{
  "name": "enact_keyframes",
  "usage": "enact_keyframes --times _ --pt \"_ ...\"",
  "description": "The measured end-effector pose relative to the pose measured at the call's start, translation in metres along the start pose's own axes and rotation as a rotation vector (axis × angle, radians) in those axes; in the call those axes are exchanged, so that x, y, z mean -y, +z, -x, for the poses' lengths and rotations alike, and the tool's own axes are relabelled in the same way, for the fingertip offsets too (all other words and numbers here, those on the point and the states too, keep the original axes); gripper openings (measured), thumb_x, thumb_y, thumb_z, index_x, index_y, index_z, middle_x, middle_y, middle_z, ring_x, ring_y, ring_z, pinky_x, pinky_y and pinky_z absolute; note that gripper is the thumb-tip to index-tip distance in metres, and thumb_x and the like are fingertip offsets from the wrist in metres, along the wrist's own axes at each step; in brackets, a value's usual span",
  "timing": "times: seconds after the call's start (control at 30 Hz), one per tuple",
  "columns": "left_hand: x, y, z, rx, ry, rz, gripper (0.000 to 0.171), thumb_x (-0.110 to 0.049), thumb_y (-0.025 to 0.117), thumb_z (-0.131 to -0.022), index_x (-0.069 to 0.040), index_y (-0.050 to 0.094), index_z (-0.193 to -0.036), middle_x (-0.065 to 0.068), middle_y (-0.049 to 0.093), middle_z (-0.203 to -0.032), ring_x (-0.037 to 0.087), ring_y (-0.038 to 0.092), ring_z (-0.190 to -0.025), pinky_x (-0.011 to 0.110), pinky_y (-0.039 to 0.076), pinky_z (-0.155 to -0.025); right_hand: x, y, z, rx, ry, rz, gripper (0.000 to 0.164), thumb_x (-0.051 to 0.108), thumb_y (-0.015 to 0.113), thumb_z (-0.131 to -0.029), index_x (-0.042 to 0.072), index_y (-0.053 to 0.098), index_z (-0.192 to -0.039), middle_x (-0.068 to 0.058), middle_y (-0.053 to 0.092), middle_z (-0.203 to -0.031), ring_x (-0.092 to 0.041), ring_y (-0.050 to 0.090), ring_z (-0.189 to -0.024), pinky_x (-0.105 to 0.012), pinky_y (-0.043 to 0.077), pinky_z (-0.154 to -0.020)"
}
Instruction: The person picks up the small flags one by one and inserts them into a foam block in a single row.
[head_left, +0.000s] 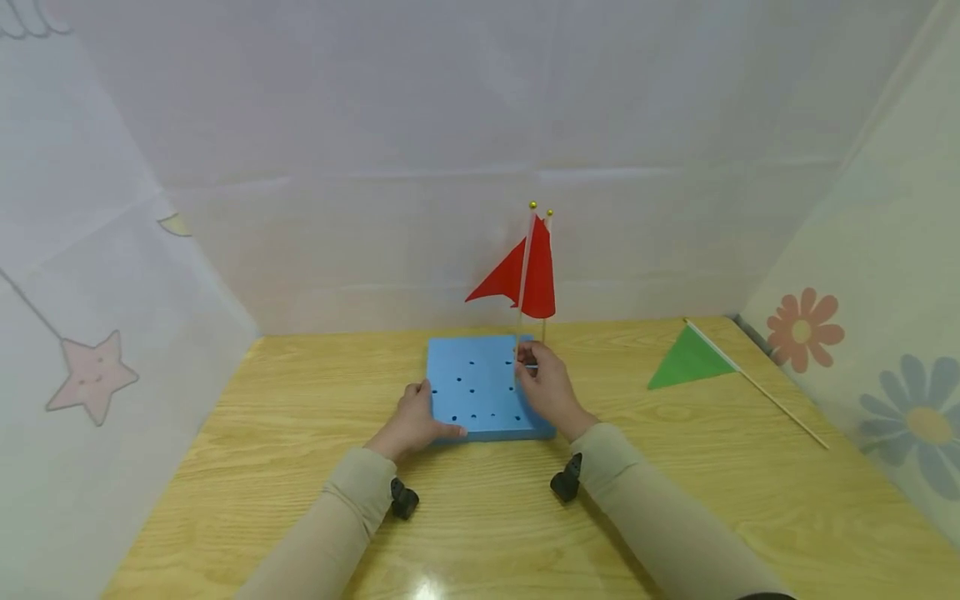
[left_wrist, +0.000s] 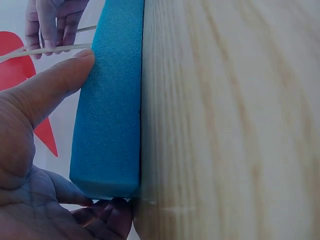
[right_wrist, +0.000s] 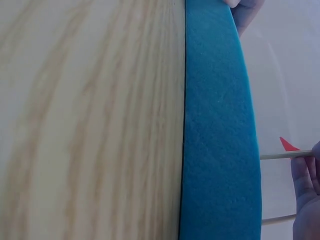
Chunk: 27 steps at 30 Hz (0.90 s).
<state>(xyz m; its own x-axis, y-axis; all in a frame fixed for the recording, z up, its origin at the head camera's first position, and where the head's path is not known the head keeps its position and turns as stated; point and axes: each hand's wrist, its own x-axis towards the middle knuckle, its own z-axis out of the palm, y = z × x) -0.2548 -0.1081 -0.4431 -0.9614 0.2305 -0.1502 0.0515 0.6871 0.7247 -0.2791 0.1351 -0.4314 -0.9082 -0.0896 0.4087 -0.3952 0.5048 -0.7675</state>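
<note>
A blue foam block [head_left: 487,376] with several small holes in its top lies on the table. My left hand [head_left: 417,421] grips its near left corner, thumb on the top edge and fingers along the side. With my right hand [head_left: 549,385] I pinch the thin wooden stick of a red flag [head_left: 527,258] low down, over the block's right side. That stick stands nearly upright, its lower end reaching the foam in the right wrist view. Just behind stands a second stick [head_left: 544,332] with a gold bead on top; the two red pennants overlap.
A green pennant flag [head_left: 690,360] on a wooden stick lies on the table at the right. Pale printed sheets [head_left: 412,183] hang behind and at both sides. The wooden table [head_left: 315,400] extends around the block.
</note>
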Motion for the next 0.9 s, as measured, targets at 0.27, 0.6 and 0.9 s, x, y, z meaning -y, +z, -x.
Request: enact_keyframes --times 0.27,0.6,0.9 --pt "-0.0006 0.0004 -0.0002 0.000 -0.006 0.002 0.119 -0.034 0.091 -0.082 0.011 0.013 -0.161 0.035 0.019 -0.162 0.048 0.024 -0.149 0.058 0.033 -0.115 0.0001 0.0054 -0.0017 0.006 0.009 -0.018 0.020 -0.007 0.061 -0.099 -0.010 0.060 -0.118 -0.020 0.064 -0.109 -0.037 0.065 -0.107 -0.050 0.055 -0.092" --pt "0.0001 -0.0001 -0.0020 0.006 -0.007 -0.013 0.118 -0.034 0.090 -0.083 0.011 0.013 -0.161 0.035 0.018 -0.162 0.047 0.024 -0.149 0.056 0.032 -0.116 -0.0051 0.0102 -0.0021 -0.006 -0.011 0.011 0.016 -0.007 0.061 -0.098 -0.008 0.062 -0.114 -0.020 0.065 -0.106 -0.036 0.066 -0.104 -0.050 0.057 -0.089" --pt "-0.0004 -0.0008 -0.0009 0.008 0.000 0.001 0.119 -0.036 0.090 -0.083 0.010 0.013 -0.161 0.035 0.019 -0.162 0.048 0.025 -0.149 0.056 0.033 -0.115 -0.0040 0.0102 -0.0006 0.020 0.005 0.046 0.016 -0.006 0.062 -0.098 -0.008 0.062 -0.114 -0.020 0.065 -0.108 -0.035 0.065 -0.102 -0.050 0.057 -0.089"
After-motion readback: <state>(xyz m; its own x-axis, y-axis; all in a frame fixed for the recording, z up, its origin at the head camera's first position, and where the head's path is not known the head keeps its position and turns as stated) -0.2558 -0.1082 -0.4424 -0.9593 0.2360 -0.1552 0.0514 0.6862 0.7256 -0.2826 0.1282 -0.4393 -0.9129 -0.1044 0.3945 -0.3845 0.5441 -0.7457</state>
